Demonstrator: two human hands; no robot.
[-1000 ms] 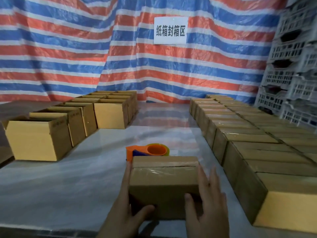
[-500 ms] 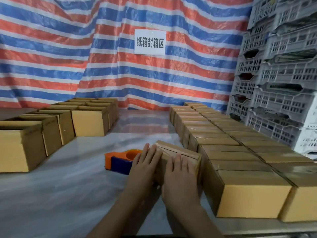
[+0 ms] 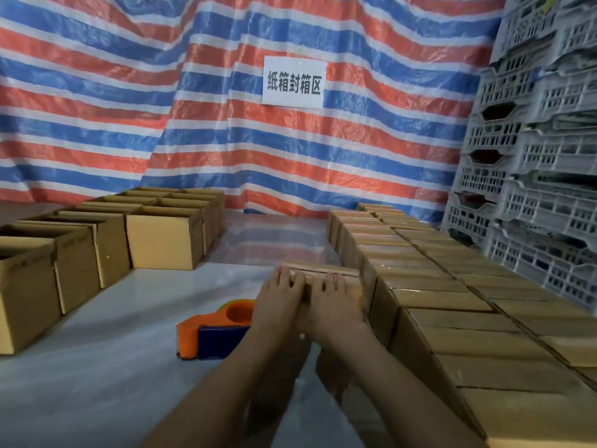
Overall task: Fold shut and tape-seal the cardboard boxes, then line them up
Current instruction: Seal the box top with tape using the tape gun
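A taped cardboard box stands on the white table, its right side against the row of sealed boxes on the right. My left hand and my right hand lie side by side on its near face, fingers straight and reaching over its top edge. Most of the box is hidden behind my hands. An orange and blue tape dispenser sits just left of my left hand.
Several open, unsealed boxes stand in rows at the left. Stacked grey plastic crates rise behind the sealed rows at the right. A striped tarp with a white sign hangs at the back. Bare table surface lies at the front left.
Both hands have pushed the taped box away from me and to the right, up against the sealed row. My view has turned and moved along with it.
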